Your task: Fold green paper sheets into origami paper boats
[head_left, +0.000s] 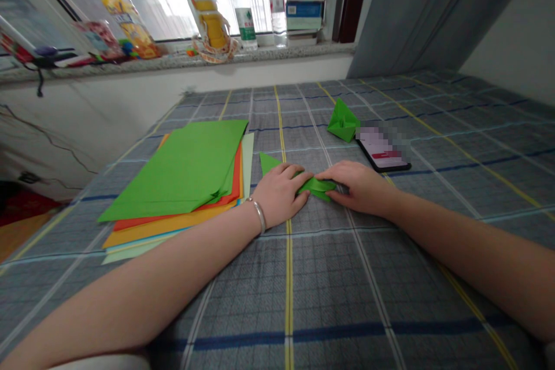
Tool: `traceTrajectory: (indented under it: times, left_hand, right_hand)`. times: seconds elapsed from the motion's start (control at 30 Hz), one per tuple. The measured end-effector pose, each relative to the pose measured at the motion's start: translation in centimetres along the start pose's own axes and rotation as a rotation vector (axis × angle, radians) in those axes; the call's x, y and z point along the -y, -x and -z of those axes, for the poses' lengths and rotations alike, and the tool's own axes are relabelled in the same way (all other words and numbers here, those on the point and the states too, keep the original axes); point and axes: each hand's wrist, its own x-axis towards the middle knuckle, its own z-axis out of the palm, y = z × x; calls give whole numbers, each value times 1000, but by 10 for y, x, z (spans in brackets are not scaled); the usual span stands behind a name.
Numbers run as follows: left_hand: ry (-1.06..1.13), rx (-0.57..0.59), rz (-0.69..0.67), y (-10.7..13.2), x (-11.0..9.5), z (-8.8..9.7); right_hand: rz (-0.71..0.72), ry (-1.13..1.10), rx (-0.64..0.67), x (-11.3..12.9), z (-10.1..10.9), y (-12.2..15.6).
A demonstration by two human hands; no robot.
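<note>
A partly folded green paper [318,186] lies on the grey plaid bedsheet [329,277]. My left hand [280,193], a silver bangle on its wrist, presses down on the paper's left part with fingers curled over it. My right hand [358,185] pinches the paper's right end, fingers closed against it. A green point of the paper sticks out behind my left hand.
A stack of coloured paper sheets [182,176], green on top, lies to the left. A finished green folded paper shape [342,121] sits beyond, next to a phone [384,150]. Bottles [243,6] and boxes stand on the windowsill.
</note>
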Motion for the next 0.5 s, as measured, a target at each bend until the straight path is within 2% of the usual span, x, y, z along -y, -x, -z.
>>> traceTrajectory:
  times: [0.17,0.4,0.5]
  left_hand:
    - [-27,-26,-37,0,-2,-1]
    - [66,-7,-120,-2,-1,1]
    - [83,-7,-203,-3,1,2]
  right_hand:
    - [-26,31,-34,3,-1,-1]
    - [-84,69,-80,4,-2,0]
    - [-117,86,-85,4,-3,0]
